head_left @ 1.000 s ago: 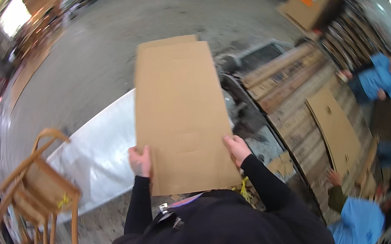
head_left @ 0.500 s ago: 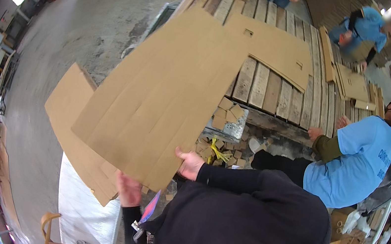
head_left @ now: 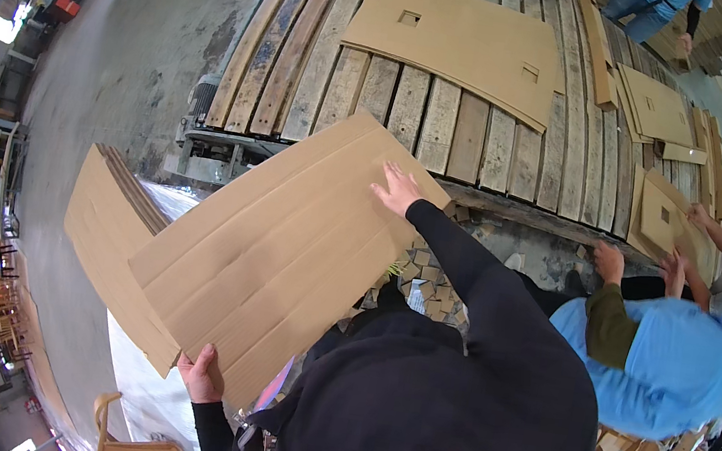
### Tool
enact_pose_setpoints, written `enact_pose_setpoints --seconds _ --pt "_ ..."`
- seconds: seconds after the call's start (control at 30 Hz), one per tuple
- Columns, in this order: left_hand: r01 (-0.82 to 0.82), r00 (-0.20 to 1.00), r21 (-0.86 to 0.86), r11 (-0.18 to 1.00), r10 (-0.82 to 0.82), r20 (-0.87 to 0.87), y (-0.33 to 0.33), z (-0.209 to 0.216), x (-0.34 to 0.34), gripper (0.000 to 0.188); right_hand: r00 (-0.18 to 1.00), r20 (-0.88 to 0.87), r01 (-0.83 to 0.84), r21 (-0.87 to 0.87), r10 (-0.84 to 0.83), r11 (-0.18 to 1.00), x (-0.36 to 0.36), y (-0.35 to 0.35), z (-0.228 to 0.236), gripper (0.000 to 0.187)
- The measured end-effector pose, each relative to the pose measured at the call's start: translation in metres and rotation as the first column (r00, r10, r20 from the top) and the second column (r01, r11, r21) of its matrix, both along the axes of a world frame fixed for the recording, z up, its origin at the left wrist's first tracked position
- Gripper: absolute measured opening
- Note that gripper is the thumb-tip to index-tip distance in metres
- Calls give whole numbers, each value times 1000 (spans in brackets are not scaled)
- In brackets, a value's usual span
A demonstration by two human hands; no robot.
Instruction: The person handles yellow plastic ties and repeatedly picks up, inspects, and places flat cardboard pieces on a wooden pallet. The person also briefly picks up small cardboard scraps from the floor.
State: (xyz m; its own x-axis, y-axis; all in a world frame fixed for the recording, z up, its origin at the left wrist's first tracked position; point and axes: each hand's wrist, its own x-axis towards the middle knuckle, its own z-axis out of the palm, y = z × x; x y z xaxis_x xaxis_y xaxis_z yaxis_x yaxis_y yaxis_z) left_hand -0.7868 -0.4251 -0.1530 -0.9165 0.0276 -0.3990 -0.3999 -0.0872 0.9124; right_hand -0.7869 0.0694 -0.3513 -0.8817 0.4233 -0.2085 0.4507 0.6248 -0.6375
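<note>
L hand (head_left: 200, 375) gripping cardbd sheet (head_left: 283, 252) at near-left corner — R hand (head_left: 398, 190) w/ fingers spread on its far-right part; cardbd stack (head_left: 115, 254) left, slatted table (head_left: 467, 144) far.

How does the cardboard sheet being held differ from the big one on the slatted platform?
The held sheet shows crease lines and no holes; the platform sheet has two small holes. The left hand grips the held sheet's edge, the right hand rests on its face; the platform sheet lies flat on planks. Both are brown.
</note>
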Motion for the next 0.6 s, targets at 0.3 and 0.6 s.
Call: enact_pose_setpoints --seconds 0.3,0.6 --pt "1 998 -230 973 -15 -61 28 41 -1 36 903 398 -94 -182 160 979 -5 9 -46 88" --pt "-43 998 -284 958 31 -47 46 62 -12 38 982 173 101 -180 -70 978 9 50 -41 65"
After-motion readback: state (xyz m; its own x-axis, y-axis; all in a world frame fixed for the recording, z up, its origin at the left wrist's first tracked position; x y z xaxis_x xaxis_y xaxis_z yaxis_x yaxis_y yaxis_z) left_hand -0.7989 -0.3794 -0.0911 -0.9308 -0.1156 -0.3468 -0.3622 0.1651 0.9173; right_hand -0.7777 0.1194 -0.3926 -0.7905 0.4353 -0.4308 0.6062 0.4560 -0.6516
